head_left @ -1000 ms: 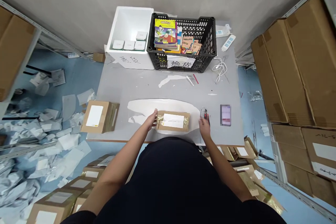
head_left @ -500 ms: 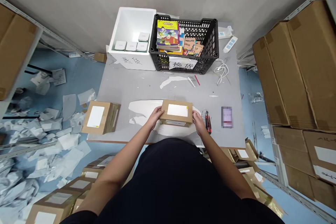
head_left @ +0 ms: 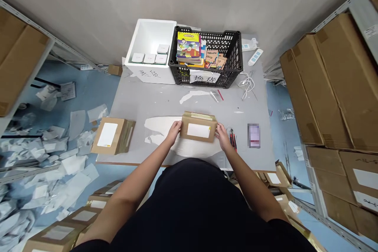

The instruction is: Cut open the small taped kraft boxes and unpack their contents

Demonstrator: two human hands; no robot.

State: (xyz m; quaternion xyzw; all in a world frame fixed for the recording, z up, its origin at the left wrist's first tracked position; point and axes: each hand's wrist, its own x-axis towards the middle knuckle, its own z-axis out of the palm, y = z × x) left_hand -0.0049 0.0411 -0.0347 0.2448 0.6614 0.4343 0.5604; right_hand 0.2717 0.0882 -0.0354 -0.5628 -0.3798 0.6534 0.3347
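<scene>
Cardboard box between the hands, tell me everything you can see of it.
The cardboard box is a small, brown rectangular carton near the front edge of the gray table, over a white patch. Its upper face carries a white label with a small yellow mark at its right edge. A pale strip of tape runs along the far edge. The left hand and right hand press against its opposite ends. Whether it touches the table cannot be told.

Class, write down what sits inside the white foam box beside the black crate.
The white foam box holds four small white cartons on its floor; the floor under them is hidden.
</scene>
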